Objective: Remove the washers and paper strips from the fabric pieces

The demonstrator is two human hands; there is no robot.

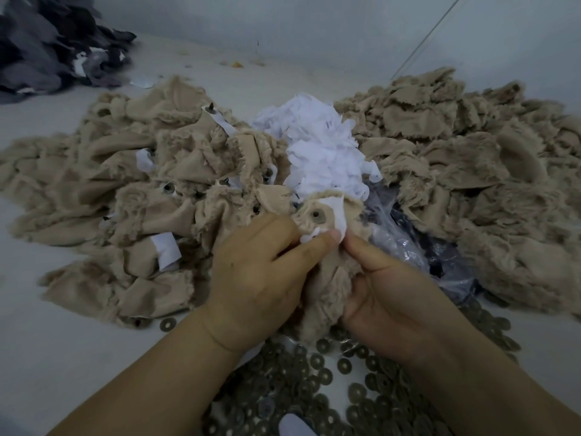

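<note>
We hold the beige fabric piece [327, 278] in both hands. Left hand [254, 272] pinches the paper strip [338, 215], right hand [386, 297] grips fabric; washer [317, 215] sits just above both thumbs.

No legible text, label, brand, number or sign appears anywhere in the frame. The white paper strips [323, 152] at centre carry no readable print.
</note>
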